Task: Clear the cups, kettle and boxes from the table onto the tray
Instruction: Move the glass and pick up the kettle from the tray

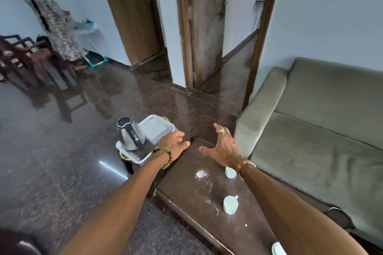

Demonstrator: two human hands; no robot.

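Note:
A steel kettle (pixel 130 136) with a black handle stands on the white tray (pixel 135 159), which sits past the table's far left corner. Behind the kettle, a clear plastic box (pixel 155 129) with blue clips also lies on the tray. My left hand (pixel 174 145) is at the box's near corner, fingers curled against its edge and thumb pointing right. My right hand (pixel 223 149) hovers over the far end of the dark table (pixel 186 203), fingers spread and holding nothing. A white cup (pixel 230 205) stands mid-table. Another white cup (pixel 229 172) is partly hidden by my right wrist.
A clear round glass item (pixel 201 174) rests on the table, and a white piece (pixel 277 248) shows at the bottom edge. A green sofa (pixel 321 130) runs along the table's right side. Wooden chairs (pixel 31 58) and a standing person (pixel 53 25) are at the far left.

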